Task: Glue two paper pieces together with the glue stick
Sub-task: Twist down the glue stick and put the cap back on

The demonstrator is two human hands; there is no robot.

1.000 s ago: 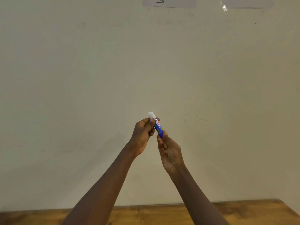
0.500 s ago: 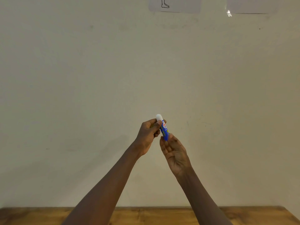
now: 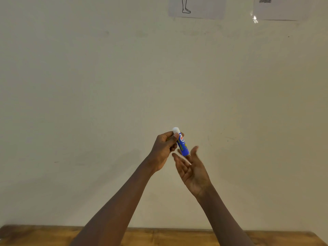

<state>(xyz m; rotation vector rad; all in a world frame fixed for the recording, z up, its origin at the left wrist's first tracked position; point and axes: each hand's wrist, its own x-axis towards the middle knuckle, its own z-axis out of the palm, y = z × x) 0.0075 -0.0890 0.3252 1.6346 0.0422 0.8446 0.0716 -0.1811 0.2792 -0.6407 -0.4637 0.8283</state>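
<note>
While the left hand (image 3: 164,150) pinches the glue stick (image 3: 182,144) near its white top, the right hand (image 3: 192,172) is open, palm up, just below the stick. Looks like prep to me, and I'd guess pulling the cap off comes next.

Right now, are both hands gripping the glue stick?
No, only the left hand grips the glue stick; the right hand is open near its base.
</note>
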